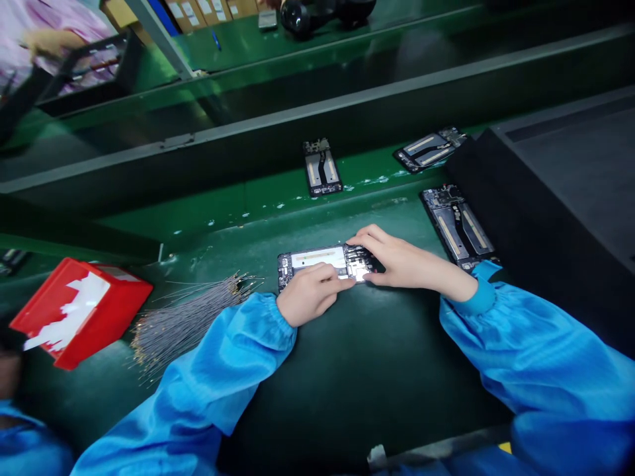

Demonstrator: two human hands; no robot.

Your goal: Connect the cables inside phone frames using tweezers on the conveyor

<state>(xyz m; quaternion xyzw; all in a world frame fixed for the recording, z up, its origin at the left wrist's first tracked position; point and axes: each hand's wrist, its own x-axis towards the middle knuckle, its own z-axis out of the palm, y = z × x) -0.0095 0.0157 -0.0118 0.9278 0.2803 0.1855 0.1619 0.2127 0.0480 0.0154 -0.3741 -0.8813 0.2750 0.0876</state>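
An opened phone [322,256] lies sideways on the green bench, its silver inner plate and circuit board exposed. My right hand [397,259] grips the phone's right end, thumb at the near edge and fingers at the far edge. My left hand [312,291] is closed over the phone's near edge, its index finger reaching onto the circuit board. Whether a small part sits under that fingertip is hidden. Left of my left hand rests a bundle of thin grey cables [191,324] with small gold-coloured ends.
A red bin [106,311] with torn white paper on it stands left. Other opened phones [322,168], [430,150], [459,225] lie behind and to the right, beside a black mat [526,225]. A raised rail [278,122] crosses behind. Another person's hand [52,43] shows upper left.
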